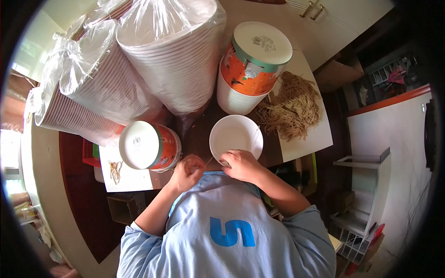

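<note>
A white paper bucket (235,132) stands mouth up at the table's near edge, in front of my body. My right hand (242,165) is closed over its near rim, fingertips curled at the inner wall. Just left of the bucket, my left hand (188,173) is closed in a pinch. A thin string (209,161) runs from those fingers toward the near rim by my right fingertips; its end there is hidden. Another bit of string shows at the bucket's right rim.
Tall stacks of white buckets in clear plastic (171,65) fill the far left. An orange printed bucket (250,74) sits upside down on white ones at the back; another printed bucket (167,148) stands left. A heap of tan strings (294,106) lies right, a few strings (115,171) left.
</note>
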Demonstrator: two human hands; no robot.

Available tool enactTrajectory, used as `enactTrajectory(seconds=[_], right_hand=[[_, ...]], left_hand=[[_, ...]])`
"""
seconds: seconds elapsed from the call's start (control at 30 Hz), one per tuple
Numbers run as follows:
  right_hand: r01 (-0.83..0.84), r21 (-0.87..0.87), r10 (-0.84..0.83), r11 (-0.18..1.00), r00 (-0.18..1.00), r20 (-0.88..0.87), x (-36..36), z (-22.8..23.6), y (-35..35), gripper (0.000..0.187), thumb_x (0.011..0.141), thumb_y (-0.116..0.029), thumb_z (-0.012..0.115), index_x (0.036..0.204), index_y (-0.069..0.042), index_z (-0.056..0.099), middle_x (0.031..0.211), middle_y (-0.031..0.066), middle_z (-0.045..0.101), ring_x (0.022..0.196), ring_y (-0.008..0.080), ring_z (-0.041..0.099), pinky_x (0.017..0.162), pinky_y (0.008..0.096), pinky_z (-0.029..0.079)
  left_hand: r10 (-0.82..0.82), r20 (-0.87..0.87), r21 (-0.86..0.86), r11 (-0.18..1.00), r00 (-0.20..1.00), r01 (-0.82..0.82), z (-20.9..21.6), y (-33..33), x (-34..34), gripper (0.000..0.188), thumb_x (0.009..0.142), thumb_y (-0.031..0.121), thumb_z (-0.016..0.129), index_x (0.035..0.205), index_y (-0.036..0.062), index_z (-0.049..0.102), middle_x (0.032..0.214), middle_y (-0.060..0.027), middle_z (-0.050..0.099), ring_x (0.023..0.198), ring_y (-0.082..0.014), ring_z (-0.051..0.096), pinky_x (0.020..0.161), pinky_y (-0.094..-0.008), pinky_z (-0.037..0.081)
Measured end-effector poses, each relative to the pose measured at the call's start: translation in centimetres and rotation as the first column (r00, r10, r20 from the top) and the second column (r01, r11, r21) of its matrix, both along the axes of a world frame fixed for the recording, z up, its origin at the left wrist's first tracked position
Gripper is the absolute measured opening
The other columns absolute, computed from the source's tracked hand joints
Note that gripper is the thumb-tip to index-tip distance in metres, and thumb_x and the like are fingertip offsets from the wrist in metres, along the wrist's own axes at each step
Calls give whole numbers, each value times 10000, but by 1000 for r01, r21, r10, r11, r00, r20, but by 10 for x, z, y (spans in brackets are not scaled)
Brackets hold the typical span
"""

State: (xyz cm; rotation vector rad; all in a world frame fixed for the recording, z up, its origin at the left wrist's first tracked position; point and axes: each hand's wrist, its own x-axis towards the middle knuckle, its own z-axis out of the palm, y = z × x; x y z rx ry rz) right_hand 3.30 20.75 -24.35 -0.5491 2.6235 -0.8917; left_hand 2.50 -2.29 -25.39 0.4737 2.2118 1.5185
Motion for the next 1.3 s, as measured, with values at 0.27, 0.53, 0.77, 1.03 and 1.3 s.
enactTrajectory(seconds=[0.27, 0.53, 0.77, 1.03, 1.3], right_hand=[[-96, 50, 100, 994, 990, -99, 7, 22, 1, 130, 760, -151, 625, 829, -47, 590, 823, 105, 603, 774, 305, 613, 683, 409, 497], [-114, -298, 121, 948, 993, 6, -15, 53, -1, 100, 825, -108, 592, 865, -28, 637, 827, 115, 625, 767, 303, 620, 684, 384, 496], [40, -290, -151, 956, 917, -370, -26, 27, -19, 150, 752, -36, 624, 895, -77, 604, 859, 70, 622, 790, 275, 576, 764, 387, 452], [66, -206, -131, 976, 939, -319, 13, 16, -4, 143, 715, -65, 669, 846, -92, 617, 886, 43, 589, 818, 251, 564, 791, 385, 436], [7, -335, -77, 942, 977, -198, 4, -8, -20, 108, 713, -53, 655, 812, -40, 612, 813, 85, 604, 804, 290, 602, 720, 387, 485]], left_hand=[[-123, 517, 566, 791, 847, -231, -9, 16, -2, 101, 862, -27, 489, 912, -1, 573, 1022, -97, 625, 904, -157, 591, 829, -292, 480], [-19, 278, 37, 999, 961, 9, 10, 29, 0, 175, 836, 75, 663, 986, -11, 636, 849, -44, 633, 766, -55, 564, 710, -206, 475], [20, 264, 163, 984, 964, -65, -1, 26, 9, 144, 858, 94, 653, 955, -12, 645, 856, -48, 668, 785, -81, 607, 724, -233, 494], [-78, 387, 327, 943, 919, -58, -8, 8, 7, 135, 918, 79, 568, 976, -32, 616, 912, -76, 662, 867, -126, 613, 806, -257, 496], [-79, 399, 371, 925, 914, -82, -12, 6, 8, 99, 899, 53, 586, 960, -19, 614, 924, -69, 653, 869, -115, 602, 810, -250, 486]])
